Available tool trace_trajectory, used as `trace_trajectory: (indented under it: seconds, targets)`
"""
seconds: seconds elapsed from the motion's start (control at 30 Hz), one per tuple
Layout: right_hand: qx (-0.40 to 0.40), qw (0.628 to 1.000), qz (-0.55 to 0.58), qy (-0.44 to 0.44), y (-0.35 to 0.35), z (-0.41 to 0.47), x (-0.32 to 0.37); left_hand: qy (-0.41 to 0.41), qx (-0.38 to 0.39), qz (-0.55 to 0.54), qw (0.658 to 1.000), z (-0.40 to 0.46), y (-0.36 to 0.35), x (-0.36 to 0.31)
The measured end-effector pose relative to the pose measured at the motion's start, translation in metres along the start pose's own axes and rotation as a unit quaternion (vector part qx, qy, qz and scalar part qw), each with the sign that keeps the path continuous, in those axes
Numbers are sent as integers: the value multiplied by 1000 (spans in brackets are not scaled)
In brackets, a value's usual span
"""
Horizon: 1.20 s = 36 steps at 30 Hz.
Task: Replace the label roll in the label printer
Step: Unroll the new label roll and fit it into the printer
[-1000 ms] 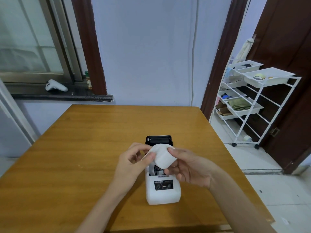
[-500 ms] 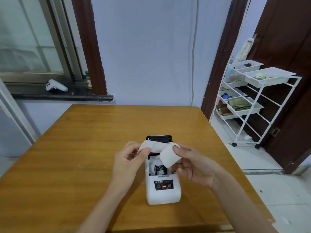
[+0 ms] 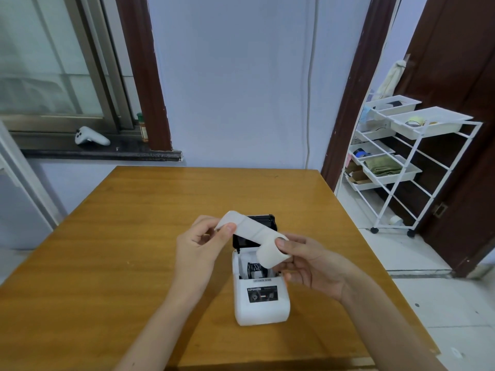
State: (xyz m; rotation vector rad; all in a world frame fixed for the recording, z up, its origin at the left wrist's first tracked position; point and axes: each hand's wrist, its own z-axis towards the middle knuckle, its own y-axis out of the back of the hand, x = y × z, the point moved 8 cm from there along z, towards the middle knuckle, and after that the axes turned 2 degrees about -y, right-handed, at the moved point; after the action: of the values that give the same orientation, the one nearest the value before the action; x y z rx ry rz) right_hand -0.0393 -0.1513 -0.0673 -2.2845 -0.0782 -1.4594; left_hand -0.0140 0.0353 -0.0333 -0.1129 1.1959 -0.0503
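A small white label printer (image 3: 261, 303) stands on the wooden table (image 3: 107, 250) with its black lid (image 3: 263, 219) tipped open at the back, so the roll bay shows. Just above the bay, my right hand (image 3: 308, 263) grips a white label roll (image 3: 270, 257) by its ends. My left hand (image 3: 201, 245) pinches the loose end of the label strip (image 3: 241, 223), which is pulled out up and to the left of the roll.
A white wire trolley (image 3: 401, 162) with trays stands in the doorway at the right. A white controller (image 3: 89, 136) and a small bottle (image 3: 142, 127) lie on the window sill beyond the table.
The roll was cupped between both hands a second ago. My left hand has since drawn the strip's end out to the upper left, and the roll has shifted slightly right.
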Motion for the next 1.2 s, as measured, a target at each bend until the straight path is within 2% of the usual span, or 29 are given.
trace_trajectory:
  seconds: [0.33,0.5,0.87,1.0,1.2]
  targets:
    - [-24,1000,-6,12,4,-3,3,-2,15,9,1000,-2,1,1]
    - [-32,998,45,23,5,1,7,12,33,-12,999,-7,-3,5]
    - [13,989,145,-11,-6,8,5,20,26,-21,999,-10,1,14]
    - [31,993,117,-5,-7,6,5,23,27,-24,999,-10,2,16]
    - [-6,1000,29,1,-3,4,8,32,33,-17,999,-12,1,18]
